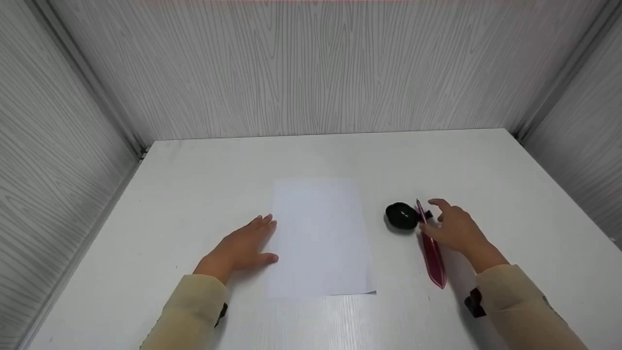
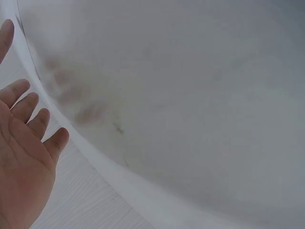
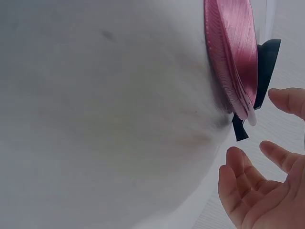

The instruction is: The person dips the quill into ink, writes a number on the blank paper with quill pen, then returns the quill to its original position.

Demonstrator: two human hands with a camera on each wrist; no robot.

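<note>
A blank sheet of white paper (image 1: 318,238) lies in the middle of the table. My left hand (image 1: 248,248) is at the paper's left edge, fingers extended and thumb apart; its palm (image 2: 24,157) shows in the left wrist view. To the right of the sheet, a red feather pen (image 1: 434,260) lies with its thin tip pointing away, crossing the narrow end of a glossy black rounded object (image 1: 401,215). Beside them is my right hand (image 1: 454,228), with thumb and fingers spread and the thumb close to the pen. Fine barbs line the feather (image 3: 240,43) in the right wrist view.
The white table (image 1: 218,170) meets a grey wood-grain panel (image 1: 311,73) at the back. Similar panels stand along its left and right sides. One near corner of the paper curls up slightly. Both forearms wear beige sleeves (image 1: 510,296).
</note>
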